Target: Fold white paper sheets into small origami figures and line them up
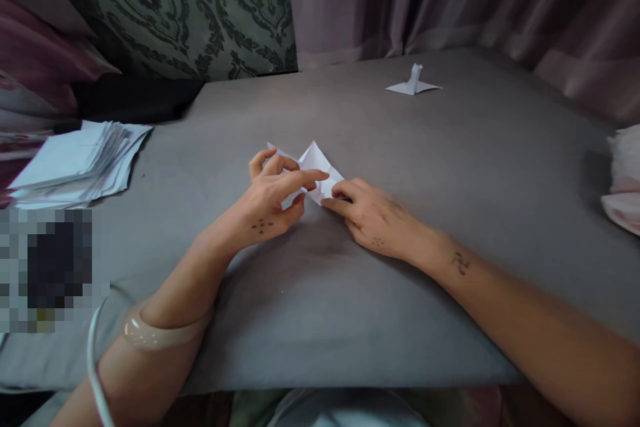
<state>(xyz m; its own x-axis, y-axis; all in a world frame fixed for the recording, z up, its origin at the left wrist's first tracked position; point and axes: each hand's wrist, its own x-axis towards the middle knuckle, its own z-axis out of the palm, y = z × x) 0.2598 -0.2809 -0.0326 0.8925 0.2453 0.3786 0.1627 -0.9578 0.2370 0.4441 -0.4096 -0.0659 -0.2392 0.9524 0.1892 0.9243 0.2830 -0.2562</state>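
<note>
A white sheet of paper [316, 157], folded into pointed flaps, is between my two hands near the middle of the table. My left hand [274, 190] comes at it from the left, its index finger stretched across a flap and its thumb and other fingers bent around the left part. Some of that left part is hidden behind the fingers. On the right side, my right hand [367, 210] pinches the paper's right corner between thumb and fingers. Farther back on the table stands a folded paper figure [414, 83], with two flat wings and an upright middle.
A grey cloth covers the table [475, 167]. At the left lies a stack of white paper [70, 163], near a dark cloth [135, 97]. A white cable [95, 353] runs by my left forearm. Pale crumpled fabric [625, 177] sits at the right edge; curtains [345, 0] hang behind.
</note>
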